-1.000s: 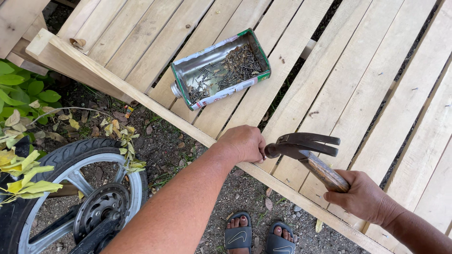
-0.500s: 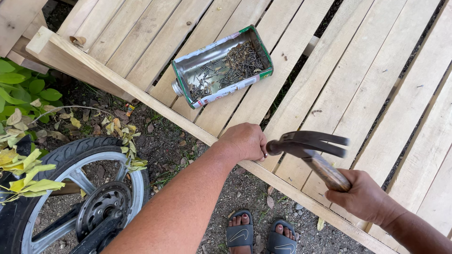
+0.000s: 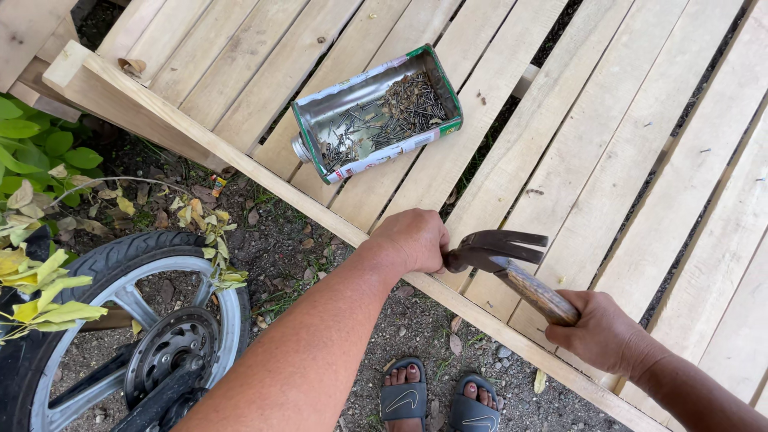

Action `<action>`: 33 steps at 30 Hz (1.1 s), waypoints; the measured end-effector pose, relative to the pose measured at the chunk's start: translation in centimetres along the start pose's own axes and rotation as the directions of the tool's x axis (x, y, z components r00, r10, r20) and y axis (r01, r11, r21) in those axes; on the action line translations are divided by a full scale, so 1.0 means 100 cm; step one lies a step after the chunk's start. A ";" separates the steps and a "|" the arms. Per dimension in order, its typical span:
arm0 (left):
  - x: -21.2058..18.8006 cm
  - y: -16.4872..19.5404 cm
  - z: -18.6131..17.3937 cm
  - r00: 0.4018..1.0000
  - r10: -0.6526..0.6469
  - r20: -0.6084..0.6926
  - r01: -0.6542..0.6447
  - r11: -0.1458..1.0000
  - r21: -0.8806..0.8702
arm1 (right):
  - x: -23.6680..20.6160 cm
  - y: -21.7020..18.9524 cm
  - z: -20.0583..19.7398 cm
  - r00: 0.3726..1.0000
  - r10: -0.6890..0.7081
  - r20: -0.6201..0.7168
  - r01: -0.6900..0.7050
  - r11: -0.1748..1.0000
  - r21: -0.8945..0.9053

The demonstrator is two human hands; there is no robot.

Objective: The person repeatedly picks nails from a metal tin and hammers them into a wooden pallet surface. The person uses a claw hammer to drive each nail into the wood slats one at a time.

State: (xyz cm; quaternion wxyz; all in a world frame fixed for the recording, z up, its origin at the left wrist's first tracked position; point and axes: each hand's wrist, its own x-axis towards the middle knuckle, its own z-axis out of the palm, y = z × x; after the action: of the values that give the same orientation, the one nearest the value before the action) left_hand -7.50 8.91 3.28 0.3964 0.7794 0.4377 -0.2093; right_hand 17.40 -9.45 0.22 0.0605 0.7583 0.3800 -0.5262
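A claw hammer (image 3: 502, 256) is sitting just right of the frame's centre, its dark metal head lying over the long wooden rail (image 3: 264, 188) that is running diagonally from the upper left to the lower right. The right hand (image 3: 602, 332) is wrapping fully around the lower end of the wooden handle, fingers closed tight on it, at the lower right of the frame. The left hand (image 3: 412, 240) is resting at the centre, curled into a loose fist against the rail with its fingertips pinched right at the hammer's striking face; whatever it is pinching is too small to tell. Above the hands, in the upper middle, an opened rectangular metal can (image 3: 376, 112) full of nails is lying on pale wooden slats (image 3: 608, 120) that are filling the upper right. At the lower left a motorcycle wheel (image 3: 120, 328) is standing on the dirt beside leafy plants (image 3: 36, 208). Two sandalled feet (image 3: 438, 396) are showing at the bottom centre.
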 end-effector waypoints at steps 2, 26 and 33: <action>0.001 -0.002 0.001 1.000 -0.003 0.014 0.003 1.000 -0.008 | -0.001 0.000 0.002 1.000 0.012 0.007 -0.012 0.998 0.066; 0.010 -0.009 0.009 0.970 -0.131 -0.206 0.120 0.991 -0.066 | 0.005 0.010 -0.006 0.999 -0.040 0.018 0.028 0.895 0.445; 0.012 -0.010 0.010 0.966 -0.120 -0.230 0.102 0.991 -0.092 | 0.007 0.002 -0.004 0.993 0.086 0.082 -0.100 0.976 0.196</action>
State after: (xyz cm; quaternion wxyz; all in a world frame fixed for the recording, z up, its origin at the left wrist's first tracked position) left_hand -7.72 9.03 1.39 0.3601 0.7566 0.5325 -0.1199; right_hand 17.95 -9.04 -0.21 0.0227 0.7577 0.2869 -0.5857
